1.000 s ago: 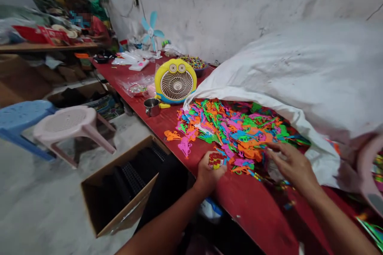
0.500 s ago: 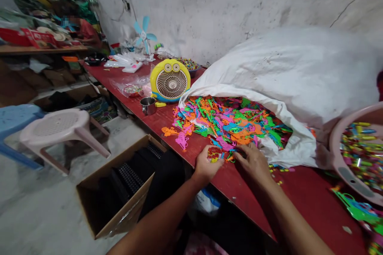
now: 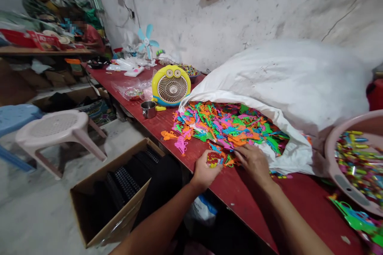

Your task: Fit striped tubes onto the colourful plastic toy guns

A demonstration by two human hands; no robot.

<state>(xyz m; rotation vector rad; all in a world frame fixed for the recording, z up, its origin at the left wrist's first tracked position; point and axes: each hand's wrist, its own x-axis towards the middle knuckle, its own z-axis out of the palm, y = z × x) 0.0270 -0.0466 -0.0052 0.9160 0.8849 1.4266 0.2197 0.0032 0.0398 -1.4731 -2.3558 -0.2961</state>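
Since a second ago, the person's bare right hand has come leftward from the mouth of the big white woven sack to the near edge of the spilled heap of flat, bright plastic pieces, close to the left hand. As the head camera shows it, the left hand is closed around a compact bundle of small red and yellow pieces, held just over the front edge of the long red table. Fingers and palm hide much of the bundle; red shows uppermost with yellow beneath, and the long axis of its pieces is hard to make out. The right hand's fingers are bent toward the orange and blue pieces beside the bundle, its fingertips partly lost among them, so whether it grips one cannot be told. Heaped pieces point every way and overlap; one loose orange piece lies with its long axis roughly left to right, while a pink lattice piece tapers toward the table's front edge. Shadow obscures the sack's inside, and the frame cuts off the pale pink plastic basin at right.
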